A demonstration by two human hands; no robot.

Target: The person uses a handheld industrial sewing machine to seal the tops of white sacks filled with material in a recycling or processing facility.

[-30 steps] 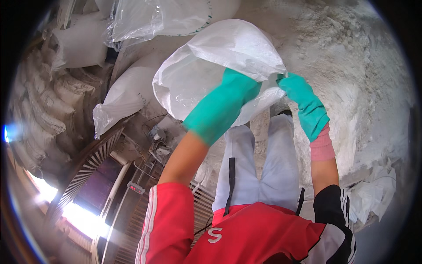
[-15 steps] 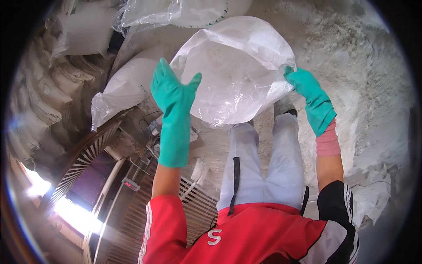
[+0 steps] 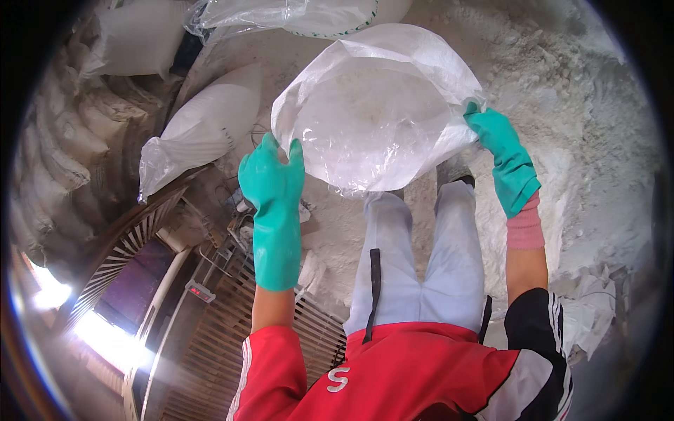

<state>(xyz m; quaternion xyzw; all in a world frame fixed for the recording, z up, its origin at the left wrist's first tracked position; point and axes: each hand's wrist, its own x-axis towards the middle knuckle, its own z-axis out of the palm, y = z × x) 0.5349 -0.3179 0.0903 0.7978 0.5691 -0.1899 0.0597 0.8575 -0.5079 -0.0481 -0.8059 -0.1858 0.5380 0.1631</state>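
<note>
A large white translucent plastic sack hangs in front of me, its wide round mouth held toward me. My right hand, in a green rubber glove with a pink cuff below, is closed on the right side of the sack's rim. My left hand, in a matching glove, is at the left rim, with the rim between thumb and fingers; its fingertips are partly hidden. The inside of the sack looks pale, and no contents can be made out.
White powder is heaped on the right. A filled white sack lies at left, another at the top. Stacked sacks line the left side. A slatted wooden pallet and a small device with a red display are lower left.
My left hand has moved down from an open, spread pose, and its thumb and fingers have come together at the left rim. The sack's mouth has spread wider; my right hand keeps hold.
</note>
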